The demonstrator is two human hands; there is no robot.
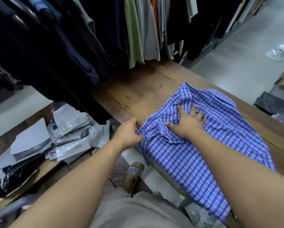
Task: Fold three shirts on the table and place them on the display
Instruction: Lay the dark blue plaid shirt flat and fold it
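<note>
Shirt point(195, 137): blue check, lying on surface point(146, 89) | left hand point(129, 134): pinching shirt's near-left edge | right hand point(187, 122): fingers spread, pressing flat on shirt's middle

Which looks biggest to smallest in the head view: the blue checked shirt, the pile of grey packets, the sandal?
blue checked shirt: largest.
pile of grey packets: close behind; it lies lower, so unsure.
sandal: clearly smallest.
</note>
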